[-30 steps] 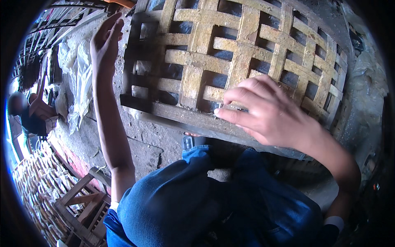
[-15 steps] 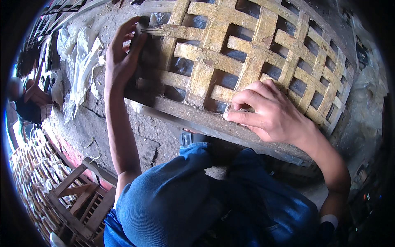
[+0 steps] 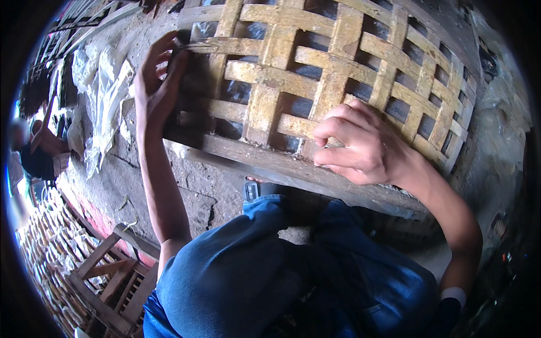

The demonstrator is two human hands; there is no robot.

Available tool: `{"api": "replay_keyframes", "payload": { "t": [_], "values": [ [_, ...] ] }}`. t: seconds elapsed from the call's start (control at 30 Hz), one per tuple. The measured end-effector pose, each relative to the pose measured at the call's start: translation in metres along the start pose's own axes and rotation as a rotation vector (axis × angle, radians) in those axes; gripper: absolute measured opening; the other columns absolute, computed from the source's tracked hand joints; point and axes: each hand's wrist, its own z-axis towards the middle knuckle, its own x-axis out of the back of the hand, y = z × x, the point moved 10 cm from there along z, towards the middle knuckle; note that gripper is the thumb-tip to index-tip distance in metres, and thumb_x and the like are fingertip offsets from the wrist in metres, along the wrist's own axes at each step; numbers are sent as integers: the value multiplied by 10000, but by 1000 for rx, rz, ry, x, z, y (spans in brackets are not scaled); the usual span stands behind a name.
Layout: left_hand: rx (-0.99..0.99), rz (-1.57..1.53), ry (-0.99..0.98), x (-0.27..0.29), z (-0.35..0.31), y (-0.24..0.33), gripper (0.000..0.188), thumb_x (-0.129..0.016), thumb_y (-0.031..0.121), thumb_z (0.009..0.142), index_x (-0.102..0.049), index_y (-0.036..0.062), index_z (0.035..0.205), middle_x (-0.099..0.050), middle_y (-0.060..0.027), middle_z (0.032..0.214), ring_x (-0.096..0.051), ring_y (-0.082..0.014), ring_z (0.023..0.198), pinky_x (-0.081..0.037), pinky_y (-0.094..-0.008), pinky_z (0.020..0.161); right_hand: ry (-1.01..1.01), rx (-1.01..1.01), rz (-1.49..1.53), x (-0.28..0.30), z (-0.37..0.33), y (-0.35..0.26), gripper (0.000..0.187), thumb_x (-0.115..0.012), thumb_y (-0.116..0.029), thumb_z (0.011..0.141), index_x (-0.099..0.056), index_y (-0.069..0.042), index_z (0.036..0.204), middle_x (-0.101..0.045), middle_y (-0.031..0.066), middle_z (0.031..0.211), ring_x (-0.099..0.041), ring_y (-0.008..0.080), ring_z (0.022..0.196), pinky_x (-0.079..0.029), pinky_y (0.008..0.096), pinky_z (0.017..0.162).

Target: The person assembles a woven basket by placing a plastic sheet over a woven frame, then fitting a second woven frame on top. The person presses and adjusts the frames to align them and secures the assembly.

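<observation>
A panel of woven flat bamboo strips (image 3: pixel 263 110) in a weathered wooden frame (image 3: pixel 270 160) lies in front of me. At its left end my left hand (image 3: pixel 155 93) is closed, fingers bent round a small dark object (image 3: pixel 183 38) beside the frayed end of a strip. What that object is, I cannot make out. My right hand (image 3: pixel 363 147) rests on the panel's near edge with fingers curled and thumb pressed toward them. Whatever it pinches, if anything, is hidden. Crumpled clear plastic shows through the gaps in the weave.
Pale plastic sheeting (image 3: pixel 104 101) lies on the rough concrete to the left. A wooden stool-like frame (image 3: pixel 115 276) and many stacked pale sticks (image 3: pixel 48 253) are at the lower left. Another person (image 3: pixel 45 146) sits at the far left. My knees are under the near edge.
The panel and both hands appear slightly lower and further left in view. My right hand's fingers have curled in more. The left hand keeps its grip at the left end.
</observation>
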Motion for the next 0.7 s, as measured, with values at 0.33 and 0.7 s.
{"api": "replay_keyframes", "payload": {
  "t": [0.33,0.7],
  "values": [
    [-514,128,225,32,-45,84,281,-718,49,947,-700,34,1227,-716,-106,1222,-655,-202,1130,-491,-341,963,34,-595,43,156,-89,2,106,-668,-23,878,-651,-11,982,-643,128,1092,-651,247,1000,-528,385,893],
    [-886,187,-452,-126,-127,181,347,-850,121,751,-773,149,1088,-673,-31,1072,-636,-244,935,-491,-410,799,1297,-854,226,155,-276,-14,329,-550,-92,1005,-600,28,1308,-623,77,1143,-575,182,1003,-461,390,910]
  ]
}}
